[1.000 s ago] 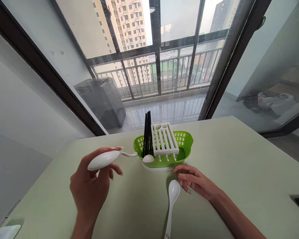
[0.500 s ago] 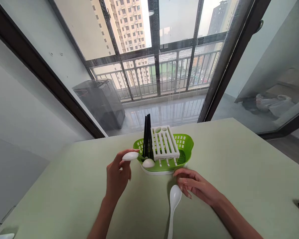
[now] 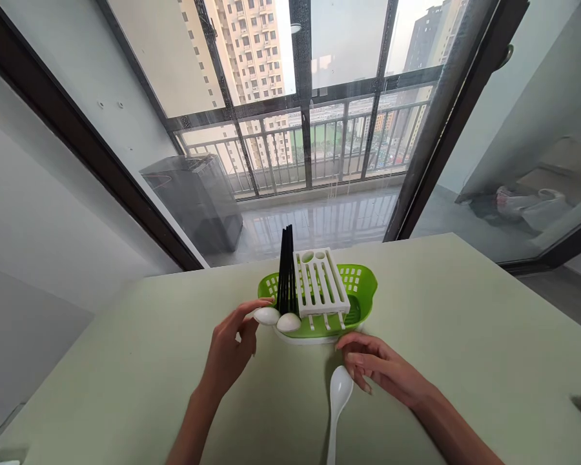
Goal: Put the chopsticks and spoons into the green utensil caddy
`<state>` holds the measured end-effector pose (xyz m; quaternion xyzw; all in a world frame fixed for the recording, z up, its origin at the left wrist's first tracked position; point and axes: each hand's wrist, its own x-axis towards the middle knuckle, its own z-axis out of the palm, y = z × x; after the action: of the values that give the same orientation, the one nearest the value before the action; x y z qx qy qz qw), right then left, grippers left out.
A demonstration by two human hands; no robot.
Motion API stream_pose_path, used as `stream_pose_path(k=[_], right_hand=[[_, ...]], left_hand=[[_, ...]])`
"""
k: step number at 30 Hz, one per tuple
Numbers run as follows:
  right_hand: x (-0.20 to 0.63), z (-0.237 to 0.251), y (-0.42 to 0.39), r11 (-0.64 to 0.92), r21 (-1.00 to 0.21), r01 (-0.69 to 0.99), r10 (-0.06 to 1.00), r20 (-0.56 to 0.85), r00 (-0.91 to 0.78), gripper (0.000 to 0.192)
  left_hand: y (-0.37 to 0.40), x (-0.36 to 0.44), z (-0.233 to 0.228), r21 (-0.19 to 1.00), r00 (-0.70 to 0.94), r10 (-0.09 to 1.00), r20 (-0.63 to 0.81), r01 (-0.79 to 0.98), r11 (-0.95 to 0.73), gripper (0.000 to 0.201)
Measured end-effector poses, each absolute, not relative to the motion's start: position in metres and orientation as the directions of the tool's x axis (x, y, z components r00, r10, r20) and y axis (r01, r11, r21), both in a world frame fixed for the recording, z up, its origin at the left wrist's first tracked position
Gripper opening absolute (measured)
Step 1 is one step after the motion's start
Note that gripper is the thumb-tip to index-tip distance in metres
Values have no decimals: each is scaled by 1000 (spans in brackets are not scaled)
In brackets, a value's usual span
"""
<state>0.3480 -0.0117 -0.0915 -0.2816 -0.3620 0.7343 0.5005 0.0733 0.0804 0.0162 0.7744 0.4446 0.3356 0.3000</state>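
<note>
Since a second ago the left hand (image 3: pixel 230 352) has carried its white spoon (image 3: pixel 266 316) to the green basket (image 3: pixel 363 290), fingertips pinching the bowl beside a second spoon bowl (image 3: pixel 289 321); both handles are hidden behind black chopsticks (image 3: pixel 285 268). Right hand (image 3: pixel 380 368) rests half-curled, empty, touching a third spoon (image 3: pixel 337 400), whose handle is cut off.
</note>
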Motion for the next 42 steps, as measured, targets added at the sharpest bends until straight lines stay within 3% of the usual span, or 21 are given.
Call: stream_pose_path(k=[4,8,11,14,18,25,30,33,38,40,42], right_hand=[[348,-92,-11,-248,-812,-527,938,-65,-341,28],[347,-94,-10,-241,-810,-534,937,-52,-345,26],[346,-95,-10,-242,-804,-543,940,-56,-336,27],[346,-95,-10,-247,-801,-545,945,-76,-317,29],[348,-93,-10,-245,-791,-561,954,-94,-284,29],[353,-97,-7,-234,-756,-611,968,-121,-221,28],[353,-99,-6,-246,-732,-635,966,-131,-222,27],[353,-99,-6,-247,-732,-635,965,-127,-230,26],[354,-100,-5,-245,-742,-624,965,-129,-227,25],[354,-101,-5,-246,-740,-626,965,-125,-232,24],[353,-102,-6,-243,-741,-625,964,-114,-240,24]], left_hand=[[66,64,5,752,183,922,340,536,-384,26],[36,66,-25,819,-123,961,249,557,-141,30],[12,77,-47,795,40,996,75,600,-84,27],[-5,94,-55,736,269,958,-95,667,-115,24],[-9,121,-45,574,422,880,-217,785,-234,46],[0,154,-27,272,451,816,-362,888,-371,27],[-5,141,-15,338,474,779,-410,872,-354,20],[-7,122,6,462,480,792,-378,839,-288,19],[3,77,74,653,467,852,-235,725,-217,39],[12,57,103,657,425,903,-66,699,-282,33],[22,42,125,593,284,928,241,713,-373,30]])
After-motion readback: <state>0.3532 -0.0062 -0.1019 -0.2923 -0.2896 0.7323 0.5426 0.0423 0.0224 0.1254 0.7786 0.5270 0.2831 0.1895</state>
